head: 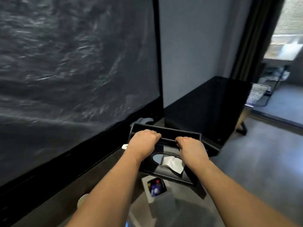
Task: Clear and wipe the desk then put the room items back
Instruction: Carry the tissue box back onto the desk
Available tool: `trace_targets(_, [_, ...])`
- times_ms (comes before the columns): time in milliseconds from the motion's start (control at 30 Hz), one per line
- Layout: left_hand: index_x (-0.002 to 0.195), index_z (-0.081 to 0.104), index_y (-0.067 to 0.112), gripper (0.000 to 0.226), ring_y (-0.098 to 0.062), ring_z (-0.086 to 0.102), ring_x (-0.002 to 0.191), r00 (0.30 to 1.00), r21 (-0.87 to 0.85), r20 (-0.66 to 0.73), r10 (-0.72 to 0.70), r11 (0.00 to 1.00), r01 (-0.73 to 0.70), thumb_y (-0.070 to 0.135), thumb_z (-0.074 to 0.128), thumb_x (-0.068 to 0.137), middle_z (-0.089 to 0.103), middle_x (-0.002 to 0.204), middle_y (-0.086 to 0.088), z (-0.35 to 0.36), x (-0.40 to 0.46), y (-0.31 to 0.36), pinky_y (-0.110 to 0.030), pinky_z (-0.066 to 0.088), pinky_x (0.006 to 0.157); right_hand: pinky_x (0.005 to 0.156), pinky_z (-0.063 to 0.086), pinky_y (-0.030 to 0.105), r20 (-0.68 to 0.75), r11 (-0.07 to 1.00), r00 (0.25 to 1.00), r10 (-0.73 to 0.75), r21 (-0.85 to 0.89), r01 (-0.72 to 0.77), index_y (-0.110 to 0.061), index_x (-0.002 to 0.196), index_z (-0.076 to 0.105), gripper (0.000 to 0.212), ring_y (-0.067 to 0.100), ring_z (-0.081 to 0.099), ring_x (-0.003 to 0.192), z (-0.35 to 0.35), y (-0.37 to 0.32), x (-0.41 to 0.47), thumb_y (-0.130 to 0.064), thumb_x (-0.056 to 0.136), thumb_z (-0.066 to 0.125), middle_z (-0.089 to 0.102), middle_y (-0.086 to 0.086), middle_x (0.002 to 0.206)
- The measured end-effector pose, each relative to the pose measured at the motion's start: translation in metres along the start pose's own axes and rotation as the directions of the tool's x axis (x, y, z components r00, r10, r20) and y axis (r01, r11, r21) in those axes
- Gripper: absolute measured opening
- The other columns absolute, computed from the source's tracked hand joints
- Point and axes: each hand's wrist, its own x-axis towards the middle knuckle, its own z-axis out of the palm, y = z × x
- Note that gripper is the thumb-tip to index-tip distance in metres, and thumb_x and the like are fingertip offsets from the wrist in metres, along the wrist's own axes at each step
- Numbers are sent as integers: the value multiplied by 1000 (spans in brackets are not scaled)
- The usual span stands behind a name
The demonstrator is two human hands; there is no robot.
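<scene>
- Black leather-look tissue box holder (pixel 170 169) with pale stitched edges is held up in both hands, tilted, its near end lower than its far end; it hangs above the dark tabletop (pixel 105 174) near the right edge, over a small white bin (pixel 151 188)
- left hand (pixel 144 140) is curled over the far part of the holder, fingers wrapped round a ridge between its compartments; right hand (pixel 191 147) grips the same ridge just to the right, knuckles up; neither is loose
- risks, as I judge them: both grips sit at the far end, so the near end could swing down and the holder slip; the white tissue (pixel 173 163) poking from the oval slot could drop out if the tilt grows; the bin directly below could catch whatever falls; the large dark screen (pixel 73 63) stands close on the left and could be knocked by a careless swing
- looks: a long box with an oval opening on top, one crumpled tissue half out; a tray-like open compartment (pixel 164 130) at the far end, whose contents I cannot make out
- elsewhere: a bluish cloth (pixel 145 120) lies far on the tabletop near the foot of the screen; a small white object (pixel 124 146) shows just left of the left wrist, too small to name; a black cabinet (pixel 205 108) stands at the far right
</scene>
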Motion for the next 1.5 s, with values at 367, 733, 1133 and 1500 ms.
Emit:
trace_targets(367, [115,59,17,41,-23,59,99,943,-82,-18,332,940,-332,-2,46,82,64,104,0,33,242,169,-41,52,77,61,37,31,-32,929,933,359,-79,-361,-18,103,57,19,25,64,82,-37,250,11,-6,90,51,64,2,91])
trace_targets(733, [115,59,18,41,-23,58,99,890,-122,-92,446,882,-455,-5,47,83,62,106,0,69,474,263,-40,52,78,61,38,29,-71,849,863,499,-156,-504,-21,98,57,14,21,65,87,-64,448,103,-11,92,50,66,0,96])
trace_targets(1133, [104,62,16,26,-24,61,90,964,-113,89,250,964,-240,4,50,84,64,98,-2,118,618,306,-40,53,74,68,48,34,88,974,970,228,-35,-225,-20,97,60,14,23,63,85,-26,632,232,-14,89,51,65,1,94])
trace_targets(1500, [101,61,18,25,-21,60,90,947,-56,252,-197,974,218,3,51,83,63,99,1,157,631,212,-34,49,69,71,48,31,267,960,922,-281,72,272,-23,101,58,18,18,62,83,39,611,389,-12,89,50,62,-2,93])
